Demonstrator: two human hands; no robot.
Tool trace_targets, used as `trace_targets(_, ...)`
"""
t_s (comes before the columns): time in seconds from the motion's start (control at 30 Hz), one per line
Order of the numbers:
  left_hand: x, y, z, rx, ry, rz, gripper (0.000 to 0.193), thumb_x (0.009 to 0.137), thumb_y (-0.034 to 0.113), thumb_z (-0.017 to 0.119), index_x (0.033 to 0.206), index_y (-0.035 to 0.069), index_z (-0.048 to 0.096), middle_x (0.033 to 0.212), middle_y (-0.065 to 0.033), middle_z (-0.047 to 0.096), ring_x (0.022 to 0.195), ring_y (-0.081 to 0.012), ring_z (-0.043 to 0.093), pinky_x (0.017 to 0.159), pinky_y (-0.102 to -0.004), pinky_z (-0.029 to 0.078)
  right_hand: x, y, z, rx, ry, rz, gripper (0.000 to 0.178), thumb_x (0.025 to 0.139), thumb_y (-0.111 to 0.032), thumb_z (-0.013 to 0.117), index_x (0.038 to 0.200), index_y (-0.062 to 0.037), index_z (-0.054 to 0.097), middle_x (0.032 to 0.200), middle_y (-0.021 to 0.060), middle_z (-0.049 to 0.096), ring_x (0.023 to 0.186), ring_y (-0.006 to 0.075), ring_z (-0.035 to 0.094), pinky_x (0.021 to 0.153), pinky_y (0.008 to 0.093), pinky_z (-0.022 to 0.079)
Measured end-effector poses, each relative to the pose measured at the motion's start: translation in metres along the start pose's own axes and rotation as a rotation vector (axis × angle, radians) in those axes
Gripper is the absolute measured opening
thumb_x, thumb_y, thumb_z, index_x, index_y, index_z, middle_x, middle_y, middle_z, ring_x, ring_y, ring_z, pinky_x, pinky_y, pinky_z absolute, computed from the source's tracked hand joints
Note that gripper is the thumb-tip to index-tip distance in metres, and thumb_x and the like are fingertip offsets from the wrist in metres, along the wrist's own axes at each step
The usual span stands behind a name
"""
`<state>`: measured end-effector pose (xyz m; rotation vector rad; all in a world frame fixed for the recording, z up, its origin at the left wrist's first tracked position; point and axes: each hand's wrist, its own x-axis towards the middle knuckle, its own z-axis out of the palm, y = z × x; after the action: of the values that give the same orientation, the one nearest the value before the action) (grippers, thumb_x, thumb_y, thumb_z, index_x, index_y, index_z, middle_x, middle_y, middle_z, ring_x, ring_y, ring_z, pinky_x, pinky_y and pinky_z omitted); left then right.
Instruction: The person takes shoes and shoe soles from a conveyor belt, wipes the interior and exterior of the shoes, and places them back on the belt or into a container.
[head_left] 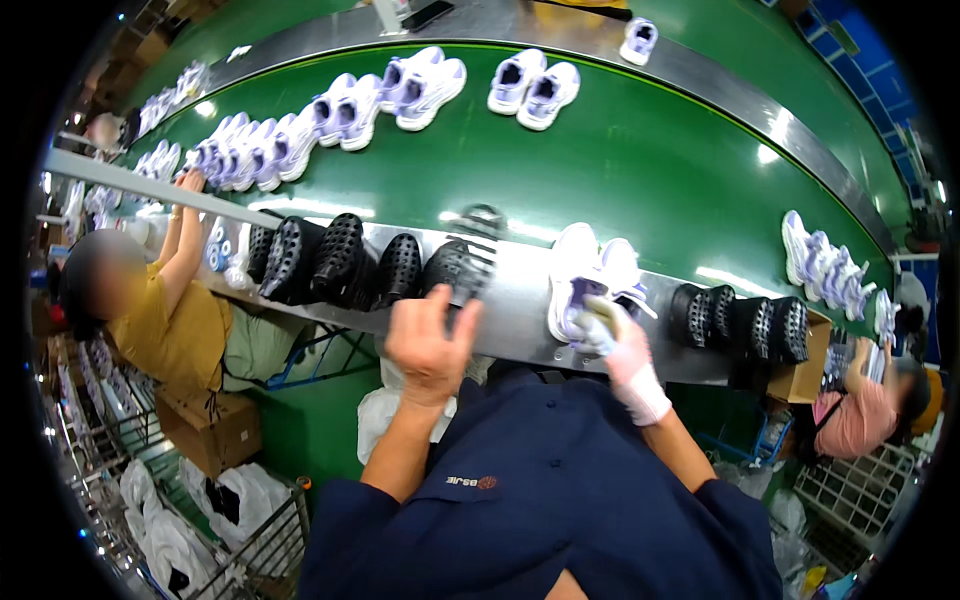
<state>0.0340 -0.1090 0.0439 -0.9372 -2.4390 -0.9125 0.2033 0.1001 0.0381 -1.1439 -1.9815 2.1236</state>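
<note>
At the metal ledge in front of me, my bare left hand has its thumb and forefinger spread, with nothing plainly held. Just beyond its fingertips is a black perforated shoe-shaped piece. A black slatted piece beside that is smeared by motion; whether my fingers touch it I cannot tell. My right hand, in a white glove, has its fingers closed at the heel opening of a white and lilac sneaker. A second white sneaker with loose laces stands right beside it.
More black perforated pieces line the ledge leftward, others rightward. Sneaker pairs stand on the green belt, including one pair ahead. Co-workers sit at left and right. A cardboard box stands at right.
</note>
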Motion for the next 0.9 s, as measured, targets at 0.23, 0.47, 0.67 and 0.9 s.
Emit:
trace_targets(0.23,-0.003,0.050,0.040,-0.532,-0.303,-0.098,0.033,0.081,0.022,0.080,0.101,0.001,0.065,0.087,-0.0134,0.057,0.077,-0.0299,0.058,0.067,-0.0399,0.048,0.000,-0.004,0.014,0.633,-0.273,0.213,0.040,0.096,-0.025,0.065,0.131,-0.0048,0.060,0.118,0.0046,0.067,0.106,0.0160,0.064,0.094,0.0334,0.053)
trace_targets(0.47,-0.010,0.059,0.124,-1.008,-0.648,-0.607,0.015,0.090,0.011,0.073,0.098,-0.001,0.072,0.086,-0.0010,0.068,0.080,-0.0081,0.059,0.074,-0.0251,0.049,-0.014,-0.009,-0.007,-0.384,-0.143,-0.053,0.053,0.093,-0.039,0.067,0.125,0.0018,0.060,0.103,0.0157,0.072,0.095,0.0277,0.070,0.085,0.0393,0.054)
trace_targets(0.67,-0.039,0.071,0.163,-0.845,-0.485,-0.658,0.016,0.085,0.013,0.073,0.095,0.000,0.071,0.083,-0.0073,0.070,0.078,-0.0154,0.063,0.074,-0.0315,0.051,-0.022,0.014,-0.018,-1.032,0.031,-0.029,0.063,0.085,-0.060,0.070,0.090,0.0026,0.066,0.081,0.0253,0.069,0.080,0.0432,0.069,0.074,0.0492,0.055)
trace_targets(0.9,-0.031,0.083,0.163,-0.535,-0.505,-0.489,0.028,0.084,0.016,0.075,0.106,0.000,0.067,0.096,-0.0144,0.068,0.090,-0.0291,0.064,0.082,-0.0400,0.051,-0.011,0.024,-0.034,-0.942,0.082,0.016,0.052,0.090,-0.049,0.068,0.085,0.0024,0.069,0.079,0.0269,0.069,0.079,0.0431,0.069,0.075,0.0495,0.055)
